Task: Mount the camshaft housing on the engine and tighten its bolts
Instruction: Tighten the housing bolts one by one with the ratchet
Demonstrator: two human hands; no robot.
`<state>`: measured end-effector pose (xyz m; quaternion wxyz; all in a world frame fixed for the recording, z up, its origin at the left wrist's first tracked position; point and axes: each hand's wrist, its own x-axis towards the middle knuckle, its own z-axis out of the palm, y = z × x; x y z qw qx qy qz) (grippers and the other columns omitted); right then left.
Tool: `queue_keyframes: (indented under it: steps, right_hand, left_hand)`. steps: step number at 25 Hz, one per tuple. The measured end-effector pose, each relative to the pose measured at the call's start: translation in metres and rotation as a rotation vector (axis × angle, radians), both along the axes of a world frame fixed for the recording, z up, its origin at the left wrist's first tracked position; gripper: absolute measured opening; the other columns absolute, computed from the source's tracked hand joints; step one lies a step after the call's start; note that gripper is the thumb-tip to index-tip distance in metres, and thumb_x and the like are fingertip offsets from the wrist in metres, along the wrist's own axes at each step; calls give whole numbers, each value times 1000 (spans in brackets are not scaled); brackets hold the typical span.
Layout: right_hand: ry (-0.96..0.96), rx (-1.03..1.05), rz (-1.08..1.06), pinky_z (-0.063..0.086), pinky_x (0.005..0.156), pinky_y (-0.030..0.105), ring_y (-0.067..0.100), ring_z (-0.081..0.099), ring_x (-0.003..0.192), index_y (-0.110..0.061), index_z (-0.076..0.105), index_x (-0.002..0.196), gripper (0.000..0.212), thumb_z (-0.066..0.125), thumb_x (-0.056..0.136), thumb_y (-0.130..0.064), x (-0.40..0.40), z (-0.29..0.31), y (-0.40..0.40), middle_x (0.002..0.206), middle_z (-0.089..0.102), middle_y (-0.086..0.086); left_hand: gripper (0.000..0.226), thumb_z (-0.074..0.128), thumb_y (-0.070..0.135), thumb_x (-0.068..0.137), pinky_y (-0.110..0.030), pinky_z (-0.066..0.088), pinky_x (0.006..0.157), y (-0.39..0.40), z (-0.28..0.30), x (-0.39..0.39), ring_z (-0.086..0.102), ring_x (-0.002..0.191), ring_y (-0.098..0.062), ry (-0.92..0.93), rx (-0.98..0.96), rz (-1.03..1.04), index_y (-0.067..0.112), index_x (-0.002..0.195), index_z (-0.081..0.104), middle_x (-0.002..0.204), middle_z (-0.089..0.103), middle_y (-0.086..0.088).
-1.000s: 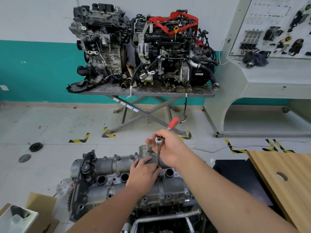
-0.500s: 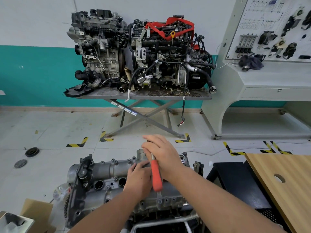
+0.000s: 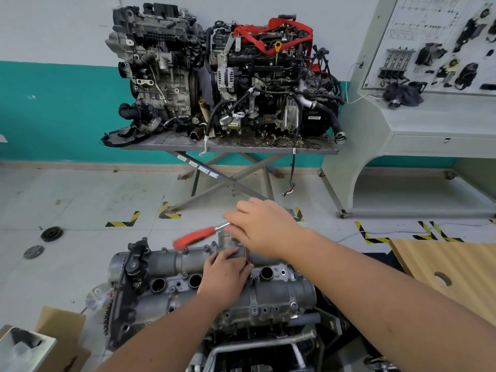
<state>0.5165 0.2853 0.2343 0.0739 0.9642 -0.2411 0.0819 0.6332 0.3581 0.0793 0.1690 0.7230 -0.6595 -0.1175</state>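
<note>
Head view: housing (image 3: 281,294) on engine at 6 o'clock. Left hand (image 3: 225,275) rests on it, fingers pinching extension bar (image 3: 248,257). Right hand (image 3: 264,226) at 12 o'clock of left, curled over ratchet (image 3: 198,236) head; red handle points 9 o'clock.

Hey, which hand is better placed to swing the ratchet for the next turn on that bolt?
Right. The right hand already covers the head of the ratchet, whose red handle sticks out leftward. The left hand steadies the extension bar on the camshaft housing.
</note>
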Motion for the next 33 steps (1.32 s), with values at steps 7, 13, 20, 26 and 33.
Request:
queue_keyframes:
  steps: [7, 13, 20, 26, 33]
  right_hand:
    - [-876, 1572, -555, 45, 60, 24, 18, 66, 54, -7, 53, 88, 11, 48, 97, -8, 21, 2, 7, 64, 66, 9]
    - [-1509, 1531, -459, 51, 67, 28, 12, 66, 80, -26, 66, 88, 12, 63, 96, -35, 9, -41, 17, 88, 67, -5]
    - [-872, 2, -44, 53, 85, 29, 25, 62, 107, -9, 73, 116, 27, 57, 96, -17, 2, -60, 16, 129, 66, 8]
    - [-45, -190, -165, 35, 72, 40, 32, 54, 96, -14, 49, 126, 32, 43, 97, -25, 5, -18, 13, 103, 58, 8]
    - [-102, 455, -447, 44, 64, 35, 30, 62, 80, -15, 56, 94, 29, 36, 104, -33, 13, 13, 2, 89, 68, 9]
  left_hand:
    - [29, 32, 51, 103, -37, 7, 115, 0, -2, 0, 21, 141, 2, -13, 24, -14, 37, 90, 52, 113, 64, 23]
    - [30, 33, 49, 103, -37, 5, 115, -1, -1, 0, 20, 140, 4, 12, 21, -2, 34, 82, 47, 111, 62, 25]
    - [25, 39, 40, 100, -36, 7, 115, 1, -3, 0, 26, 140, -3, 35, -41, -23, 31, 110, 61, 116, 63, 24]
    - [34, 32, 48, 104, -36, 12, 117, -2, -2, 0, 25, 139, 0, 33, 12, -3, 35, 112, 63, 122, 59, 27]
    - [30, 32, 49, 104, -35, 6, 113, 0, -2, -1, 22, 140, 2, 12, 33, -3, 36, 95, 57, 112, 63, 26]
